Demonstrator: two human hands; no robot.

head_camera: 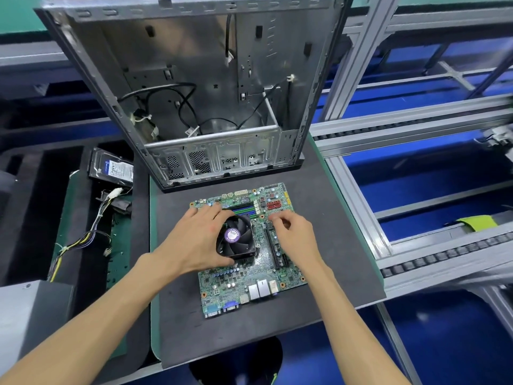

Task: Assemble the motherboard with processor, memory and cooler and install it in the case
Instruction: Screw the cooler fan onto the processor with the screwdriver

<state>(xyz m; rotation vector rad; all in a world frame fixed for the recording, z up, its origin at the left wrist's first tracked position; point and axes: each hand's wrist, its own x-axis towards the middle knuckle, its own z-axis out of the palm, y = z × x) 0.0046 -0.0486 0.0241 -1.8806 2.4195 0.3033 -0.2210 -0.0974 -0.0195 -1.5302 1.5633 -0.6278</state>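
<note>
I see the green motherboard [249, 273] flat on the dark mat [333, 273], near the open case [194, 79]. My left hand [194, 240] wraps the black cooler [236, 240] with its purple sticker; my right hand [294, 234], fingers curled, pinches something small I cannot make out.

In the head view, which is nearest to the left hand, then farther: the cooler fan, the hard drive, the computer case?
From the left hand:
1. Cooler fan: gripped, on the motherboard.
2. Hard drive: left, farther back.
3. Computer case: behind the motherboard, open.
</note>
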